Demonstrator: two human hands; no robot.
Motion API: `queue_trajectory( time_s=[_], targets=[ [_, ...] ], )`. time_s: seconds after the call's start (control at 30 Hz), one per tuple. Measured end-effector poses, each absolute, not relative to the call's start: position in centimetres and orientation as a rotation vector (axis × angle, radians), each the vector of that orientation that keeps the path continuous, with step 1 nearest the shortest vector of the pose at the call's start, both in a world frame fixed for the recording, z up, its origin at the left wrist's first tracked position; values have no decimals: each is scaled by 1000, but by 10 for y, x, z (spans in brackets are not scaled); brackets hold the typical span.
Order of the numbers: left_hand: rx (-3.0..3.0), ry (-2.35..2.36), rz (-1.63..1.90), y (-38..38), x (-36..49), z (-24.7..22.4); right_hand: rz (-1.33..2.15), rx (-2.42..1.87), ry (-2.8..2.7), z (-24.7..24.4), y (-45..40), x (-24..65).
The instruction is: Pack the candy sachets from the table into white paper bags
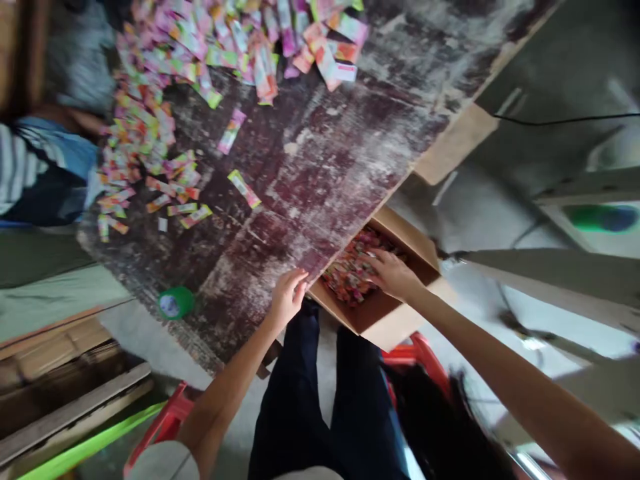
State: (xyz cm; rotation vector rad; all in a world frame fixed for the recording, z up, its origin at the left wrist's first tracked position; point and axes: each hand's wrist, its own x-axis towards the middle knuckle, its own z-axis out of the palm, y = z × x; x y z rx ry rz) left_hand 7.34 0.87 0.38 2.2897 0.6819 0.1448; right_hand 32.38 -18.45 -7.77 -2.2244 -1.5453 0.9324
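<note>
My right hand (pixel 393 272) reaches over an open cardboard box (pixel 393 321) at the table's near edge. Its fingers are stretched out and apart, just above or touching the small colourful wrapped packets (pixel 353 267) inside; blur hides the exact contact. A small pale patch shows by its fingertips, too blurred to name. At the edge of the worn dark table (pixel 320 173), my left hand (pixel 289 295) is loosely bent, thumb apart from the fingers, with nothing visible in it. A large pile of small, slim printed packets (pixel 200 40) covers the far left of the table.
Two single packets (pixel 244 189) lie apart from the pile. A green tape roll (pixel 176 303) sits near the left table edge. Another person's striped sleeve (pixel 20 170) shows at far left. Red stools (pixel 167 417) stand beside my legs, with flattened cardboard (pixel 60 353) at lower left.
</note>
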Motion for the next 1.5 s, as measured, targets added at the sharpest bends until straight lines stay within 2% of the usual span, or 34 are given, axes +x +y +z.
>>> queue_trajectory(
  time_s=[0.2, 0.7, 0.83, 0.97, 1.1, 1.2, 1.33, 1.5],
  targets=[
    [2406, 1030, 285, 65, 30, 9, 889, -2055, -1498, -90, -165, 325],
    [2303, 1164, 138, 37, 2, -2, 1050, -1833, -1640, -121, -145, 294],
    [2297, 1156, 181, 36, 1, -2, 1103, -1815, -1629, -108, -139, 294],
    [2336, 1200, 256, 56, -6, -2, 1187, -1740, -1567, -65, -121, 290],
    [2393, 1399, 494, 121, -19, 1, 1081, -1748, -1489, -15, -84, 292],
    [2389, 1565, 716, 194, -34, 3, 877, -1825, -1440, 0, -39, 304],
    [2383, 1770, 723, 299, -66, 9, 503, -2026, -1361, -21, 30, 316],
    [2318, 2088, 459, 423, -101, 20, 121, -2261, -1216, -76, 74, 308]
  ],
)
